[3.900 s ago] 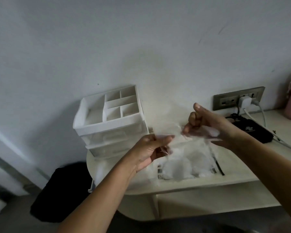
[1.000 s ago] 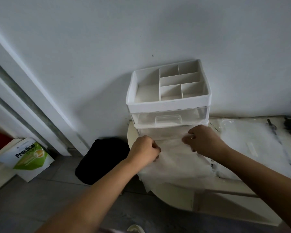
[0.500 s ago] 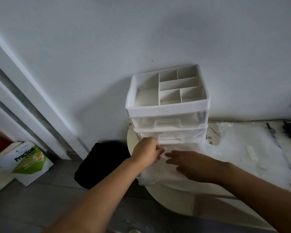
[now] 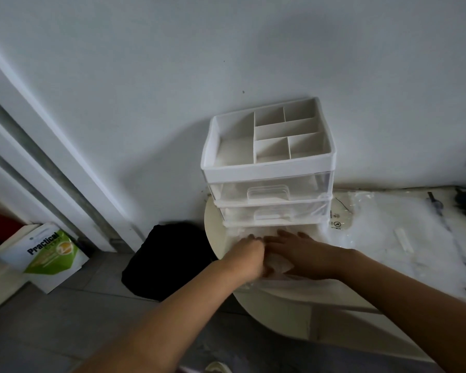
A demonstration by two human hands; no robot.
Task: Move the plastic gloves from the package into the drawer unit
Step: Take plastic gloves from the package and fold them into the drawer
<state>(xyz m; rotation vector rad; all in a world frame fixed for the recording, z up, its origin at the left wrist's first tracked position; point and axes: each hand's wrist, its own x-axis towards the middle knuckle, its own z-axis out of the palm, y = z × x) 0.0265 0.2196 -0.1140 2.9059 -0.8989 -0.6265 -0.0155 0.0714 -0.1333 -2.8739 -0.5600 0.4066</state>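
Fingers [image 4: 288,235] of the right hand [image 4: 307,255] are laid out straight and flat on the plastic gloves [image 4: 280,265], while the left hand [image 4: 246,257] is curled up, and the pile seems to be pinched by it. The gloves are seen as a thin, pale, floppy pile right under both hands, near the front of the counter [image 4: 214,235], and they are spread out from side to side. The drawer unit [image 4: 269,170] is found just past the fingers, so the pile must be moved straight ahead. Both hands are about as near to it. Whether the bottom drawer [image 4: 275,214] is pulled open cannot be told. The package [image 4: 388,232] is laid flat to the right.
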